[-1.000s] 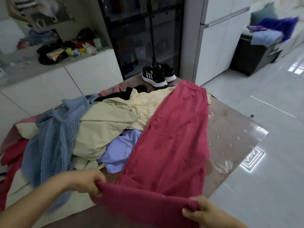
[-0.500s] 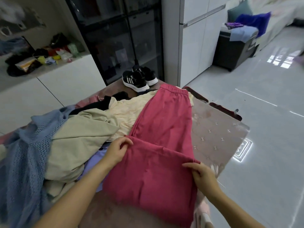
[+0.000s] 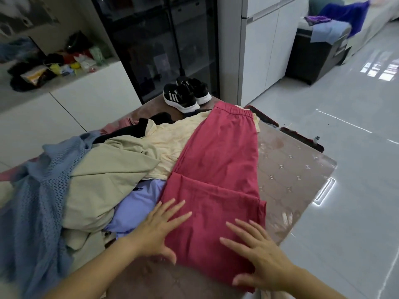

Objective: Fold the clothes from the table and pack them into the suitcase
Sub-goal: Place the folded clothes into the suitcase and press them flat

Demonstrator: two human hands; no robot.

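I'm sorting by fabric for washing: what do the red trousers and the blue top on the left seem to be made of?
Red trousers: probably a woven cotton or linen blend with a matte finish, showing fine creases, no sheen and a gathered elastic waistband.
Blue top: an open-mesh knit with rows of small holes showing; the fibre cannot be told.

The table (image 3: pixel 291 175) wears a brown patterned cover, bare along its right side. Folded red trousers (image 3: pixel 218 169) lie down its middle. To their left are heaped a blue mesh knit (image 3: pixel 36 201), a beige garment (image 3: pixel 108 180), a cream shirt (image 3: pixel 172 143) and a lavender garment (image 3: pixel 138 203). Black sneakers (image 3: pixel 185 93) stand at the far end.
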